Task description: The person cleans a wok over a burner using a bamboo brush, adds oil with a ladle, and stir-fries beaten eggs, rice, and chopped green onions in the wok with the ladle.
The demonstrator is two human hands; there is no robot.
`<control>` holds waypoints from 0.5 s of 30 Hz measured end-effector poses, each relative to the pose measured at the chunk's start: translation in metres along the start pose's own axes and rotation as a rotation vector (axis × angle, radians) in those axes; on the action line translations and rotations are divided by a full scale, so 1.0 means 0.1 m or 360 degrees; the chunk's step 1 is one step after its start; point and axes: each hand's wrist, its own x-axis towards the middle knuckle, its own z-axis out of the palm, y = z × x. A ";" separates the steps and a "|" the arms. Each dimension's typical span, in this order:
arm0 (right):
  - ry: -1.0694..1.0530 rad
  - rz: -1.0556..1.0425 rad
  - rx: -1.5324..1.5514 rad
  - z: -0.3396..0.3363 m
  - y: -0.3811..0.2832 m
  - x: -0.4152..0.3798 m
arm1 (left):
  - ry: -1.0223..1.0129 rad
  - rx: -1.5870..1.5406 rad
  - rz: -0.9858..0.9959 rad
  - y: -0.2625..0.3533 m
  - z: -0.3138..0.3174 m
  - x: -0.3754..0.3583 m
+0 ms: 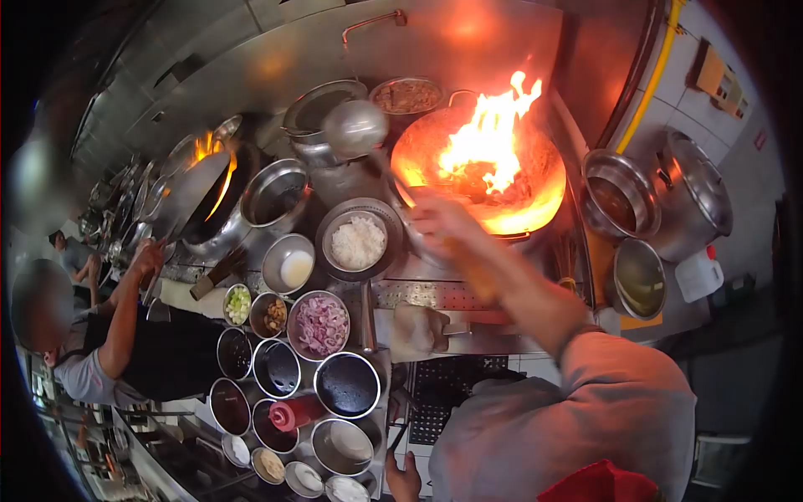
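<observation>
My right hand [443, 224], smeared by motion, grips a ladle beside the near left rim of a wok [548, 201]. The round metal bowl of the ladle [356, 129] is raised to the left, over a steel pot. Tall flames [493, 138] rise inside the wok around dark food I cannot make out. At the bottom edge, my left hand [405, 479] is partly cut off and closed around a thin dark handle [400, 437]. A bowl of white rice [359, 243] sits left of my right hand, in a larger pan.
Bowls of sliced red onion [319, 325], chopped greens [237, 305] and dark sauces stand at left, with a red squeeze bottle [297, 412]. A co-worker [117, 351] holds a second flaming wok [196, 188]. Steel pots [621, 192] stand right; a folded cloth [418, 328] lies in front.
</observation>
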 end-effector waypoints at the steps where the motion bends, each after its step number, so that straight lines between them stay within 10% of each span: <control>1: -0.0007 -0.0037 -0.0139 -0.34 -0.24 -0.16 | -0.0020 -0.0030 -0.0066 -0.07 0.04 -0.05; 2: 0.0512 -0.0139 -0.0553 -0.10 -0.44 -0.56 | -0.0043 -0.0060 -0.0128 -0.09 0.09 -0.07; 7: 0.0809 -0.0026 -0.1849 -0.89 -1.13 -1.20 | -0.0142 -0.0098 -0.0097 0.18 0.28 -0.09; 15: 0.0730 0.0115 -0.1652 -1.62 -1.26 -1.35 | -0.0230 -0.0014 -0.0040 0.53 0.36 -0.02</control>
